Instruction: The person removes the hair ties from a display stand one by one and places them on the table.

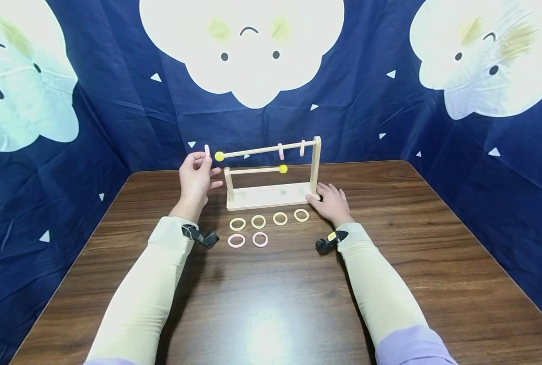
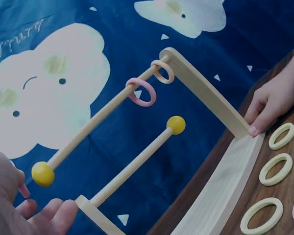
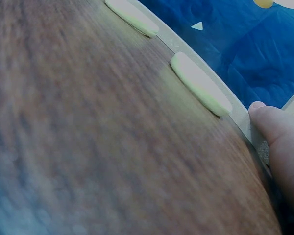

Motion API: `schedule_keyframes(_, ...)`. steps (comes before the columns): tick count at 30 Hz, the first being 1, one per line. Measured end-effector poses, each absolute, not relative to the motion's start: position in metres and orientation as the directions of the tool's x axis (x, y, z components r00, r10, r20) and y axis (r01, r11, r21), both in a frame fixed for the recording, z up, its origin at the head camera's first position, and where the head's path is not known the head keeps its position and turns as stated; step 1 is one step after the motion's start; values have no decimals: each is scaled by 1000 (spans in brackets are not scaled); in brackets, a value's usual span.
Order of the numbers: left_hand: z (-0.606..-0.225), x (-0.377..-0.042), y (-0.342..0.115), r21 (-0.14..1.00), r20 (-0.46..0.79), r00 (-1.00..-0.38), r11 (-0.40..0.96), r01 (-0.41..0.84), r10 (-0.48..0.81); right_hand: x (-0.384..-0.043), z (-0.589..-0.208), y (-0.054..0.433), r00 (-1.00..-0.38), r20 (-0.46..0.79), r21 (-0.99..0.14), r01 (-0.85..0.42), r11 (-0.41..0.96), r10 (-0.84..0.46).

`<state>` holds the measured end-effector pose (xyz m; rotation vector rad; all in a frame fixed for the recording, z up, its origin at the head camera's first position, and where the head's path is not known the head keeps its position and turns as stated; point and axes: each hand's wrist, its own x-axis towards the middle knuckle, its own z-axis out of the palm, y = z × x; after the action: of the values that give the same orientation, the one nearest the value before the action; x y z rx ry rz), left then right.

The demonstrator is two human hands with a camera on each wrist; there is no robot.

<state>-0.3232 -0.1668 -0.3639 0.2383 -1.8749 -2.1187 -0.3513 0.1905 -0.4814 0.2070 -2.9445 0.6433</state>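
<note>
The left hand, at nine o'clock of the pale wooden two-rod stand, is pinching a pink, smooth-looking ring between thumb and forefinger while its other fingers are spreading loosely. That ring is standing edge-on just off the round yellow ball tipping the upper rod, at the ball's ten o'clock. At four o'clock of the stand, the right hand is keeping its thumb apart from its loosely extended fingers, touching the flat base beside the tall, round-topped post.

Two pink rings are hanging on the slim cylindrical upper rod, towards three o'clock. The shorter lower rod is ending in another yellow ball. At six o'clock, four pale-yellow rings and two flat-lying pink rings are resting on the brown, wood-grained surface.
</note>
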Motion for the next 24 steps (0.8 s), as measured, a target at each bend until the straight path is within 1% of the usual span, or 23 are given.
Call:
schedule_keyframes(3,-363,-319,-164,983,171,-917,-1,184,-360,-352,-482,191,-984,139,-400,-157,903,-109)
schedule_keyframes(6,-363,-315,-161,956,292,-877,149,253,-383,-352,-482,191,-985,136,-400,-153,904,-107)
schedule_keyframes(9,-362,-310,-158,916,381,-840,281,286,-386,-351,-481,191,-985,137,-405,-150,902,-103)
schedule_keyframes(11,-361,-307,-157,887,431,-823,342,310,-370,-351,-480,191,-986,135,-407,-149,901,-102)
schedule_keyframes(17,-365,-301,-152,827,530,-786,400,396,-318,-350,-479,190,-986,133,-410,-148,900,-102)
schedule_keyframes(24,-367,-288,-141,793,570,-781,421,441,-255,-349,-479,190,-985,137,-408,-155,900,-107)
